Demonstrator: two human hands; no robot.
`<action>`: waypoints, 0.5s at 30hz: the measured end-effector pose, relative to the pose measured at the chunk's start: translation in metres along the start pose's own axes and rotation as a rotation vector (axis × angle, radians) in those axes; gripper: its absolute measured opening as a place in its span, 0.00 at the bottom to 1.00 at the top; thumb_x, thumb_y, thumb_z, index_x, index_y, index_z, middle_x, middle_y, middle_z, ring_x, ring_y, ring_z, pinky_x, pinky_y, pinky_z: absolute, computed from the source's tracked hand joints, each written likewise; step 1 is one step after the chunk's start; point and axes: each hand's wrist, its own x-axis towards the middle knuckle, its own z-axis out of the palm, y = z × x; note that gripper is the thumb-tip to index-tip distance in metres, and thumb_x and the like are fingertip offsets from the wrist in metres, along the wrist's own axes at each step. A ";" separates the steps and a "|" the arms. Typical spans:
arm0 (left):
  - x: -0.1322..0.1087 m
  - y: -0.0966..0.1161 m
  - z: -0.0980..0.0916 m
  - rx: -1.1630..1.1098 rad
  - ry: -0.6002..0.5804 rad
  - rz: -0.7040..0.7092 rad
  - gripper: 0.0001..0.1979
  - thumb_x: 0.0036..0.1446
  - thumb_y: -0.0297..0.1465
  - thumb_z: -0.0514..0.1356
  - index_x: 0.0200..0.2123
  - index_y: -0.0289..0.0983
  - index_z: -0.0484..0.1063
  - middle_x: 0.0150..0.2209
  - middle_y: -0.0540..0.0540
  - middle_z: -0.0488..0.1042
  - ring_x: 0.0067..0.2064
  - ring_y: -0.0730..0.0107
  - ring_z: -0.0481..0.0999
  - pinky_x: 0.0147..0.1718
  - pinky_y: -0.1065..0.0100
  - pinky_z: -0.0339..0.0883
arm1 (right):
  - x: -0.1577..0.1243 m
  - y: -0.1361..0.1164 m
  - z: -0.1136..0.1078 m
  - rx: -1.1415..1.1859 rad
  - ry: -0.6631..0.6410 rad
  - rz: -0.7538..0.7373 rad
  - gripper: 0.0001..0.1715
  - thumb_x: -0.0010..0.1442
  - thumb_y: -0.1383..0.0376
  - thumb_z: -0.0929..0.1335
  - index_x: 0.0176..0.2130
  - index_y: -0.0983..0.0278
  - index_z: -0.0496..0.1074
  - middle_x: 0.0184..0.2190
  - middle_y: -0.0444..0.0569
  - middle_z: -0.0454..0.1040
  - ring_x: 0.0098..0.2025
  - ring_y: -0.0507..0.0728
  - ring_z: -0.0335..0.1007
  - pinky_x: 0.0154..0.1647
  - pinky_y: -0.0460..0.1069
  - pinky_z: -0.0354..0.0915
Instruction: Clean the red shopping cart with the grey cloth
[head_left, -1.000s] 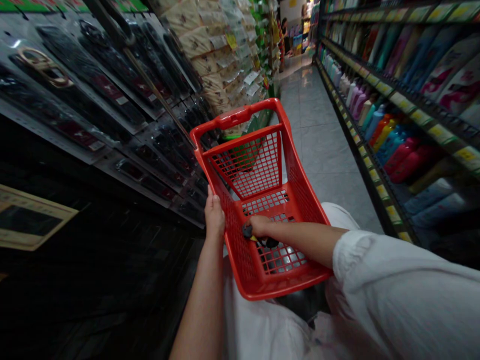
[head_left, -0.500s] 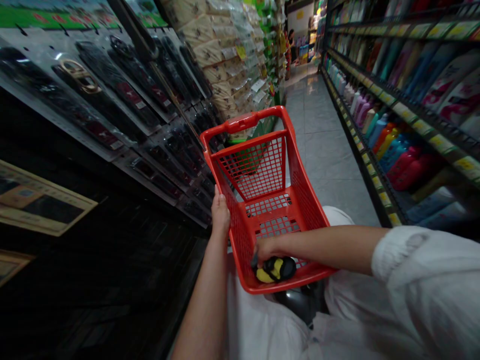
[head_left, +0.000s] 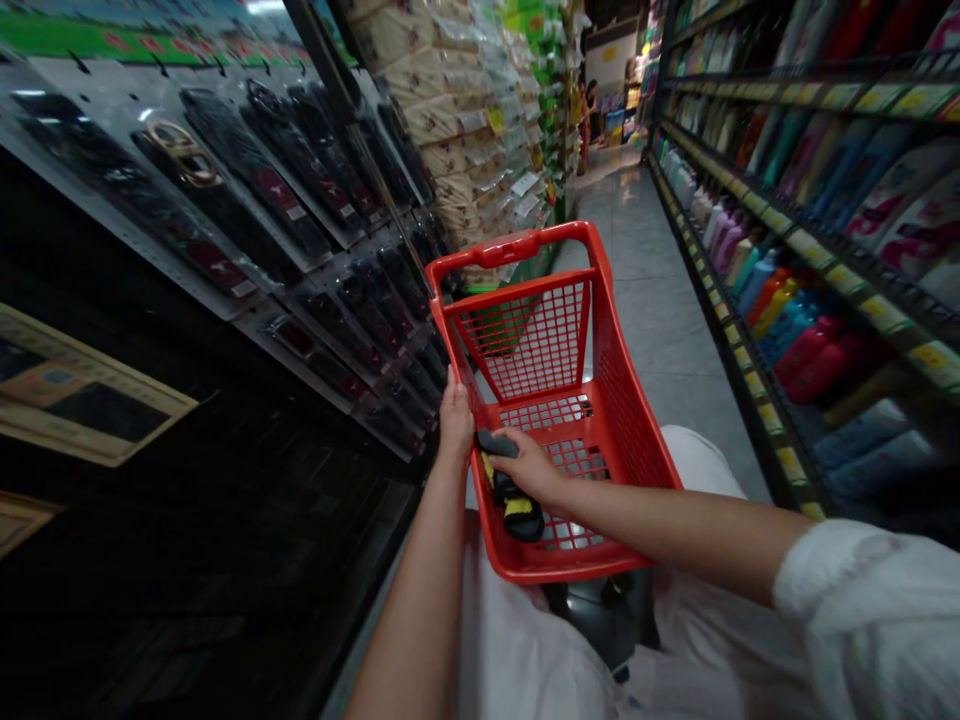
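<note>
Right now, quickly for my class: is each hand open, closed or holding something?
Left hand: at the red basket's side; open or closed cannot be told.
Right hand: closed on a black-and-yellow item inside the basket.

The red, box-shaped plastic basket (head_left: 630, 420) is shiny. Inside it, the long black-and-yellow thing (head_left: 519, 508) looks dull. Beyond the basket, grey floor tiles (head_left: 652, 320) look smooth.

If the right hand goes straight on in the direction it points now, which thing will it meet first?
The right hand would probably meet the basket's left wall, near the black-and-yellow item it holds; depth is unclear.
</note>
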 end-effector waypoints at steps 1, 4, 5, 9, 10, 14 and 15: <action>0.003 0.000 0.001 -0.003 -0.006 -0.001 0.30 0.65 0.42 0.54 0.66 0.39 0.58 0.67 0.44 0.59 0.68 0.63 0.56 0.67 0.61 0.47 | -0.004 0.000 0.000 -0.021 -0.014 -0.021 0.17 0.44 0.69 0.69 0.38 0.61 0.69 0.33 0.40 0.72 0.36 0.52 0.68 0.39 0.46 0.65; 0.013 0.000 0.005 0.002 -0.051 -0.016 0.28 0.65 0.41 0.54 0.66 0.38 0.59 0.67 0.43 0.58 0.68 0.64 0.56 0.67 0.62 0.46 | -0.006 -0.004 0.000 -0.051 -0.055 -0.093 0.15 0.44 0.70 0.69 0.36 0.61 0.70 0.33 0.40 0.72 0.36 0.53 0.68 0.40 0.47 0.65; 0.017 0.001 0.007 0.008 -0.071 -0.024 0.28 0.65 0.40 0.54 0.66 0.38 0.59 0.67 0.43 0.59 0.68 0.64 0.56 0.67 0.62 0.46 | -0.004 -0.008 -0.001 -0.048 -0.060 -0.120 0.15 0.45 0.71 0.69 0.36 0.61 0.71 0.33 0.40 0.73 0.36 0.53 0.69 0.41 0.47 0.65; 0.026 -0.001 0.014 -0.005 -0.136 -0.037 0.30 0.64 0.42 0.55 0.66 0.36 0.59 0.67 0.41 0.59 0.68 0.63 0.56 0.67 0.63 0.46 | 0.008 -0.022 -0.006 -0.127 -0.025 -0.241 0.17 0.47 0.73 0.67 0.38 0.61 0.76 0.38 0.44 0.75 0.42 0.55 0.70 0.48 0.50 0.64; 0.028 -0.001 0.016 -0.016 -0.144 -0.037 0.31 0.64 0.43 0.55 0.66 0.35 0.58 0.67 0.40 0.58 0.68 0.62 0.56 0.67 0.62 0.47 | 0.007 -0.024 -0.008 -0.187 -0.026 -0.269 0.18 0.47 0.74 0.67 0.38 0.61 0.77 0.38 0.44 0.75 0.43 0.55 0.70 0.50 0.50 0.64; 0.037 -0.002 0.020 -0.014 -0.203 -0.031 0.33 0.65 0.44 0.53 0.68 0.35 0.53 0.68 0.40 0.56 0.69 0.60 0.55 0.67 0.59 0.47 | -0.018 -0.026 -0.015 -0.427 -0.185 -0.320 0.25 0.47 0.78 0.66 0.40 0.57 0.79 0.41 0.45 0.75 0.45 0.55 0.71 0.50 0.50 0.64; 0.039 -0.001 0.019 0.012 -0.233 -0.022 0.33 0.65 0.44 0.51 0.69 0.35 0.51 0.69 0.40 0.54 0.69 0.61 0.54 0.67 0.59 0.46 | -0.026 -0.025 -0.016 -0.463 -0.258 -0.327 0.26 0.47 0.78 0.66 0.41 0.56 0.80 0.41 0.45 0.75 0.45 0.55 0.71 0.50 0.50 0.64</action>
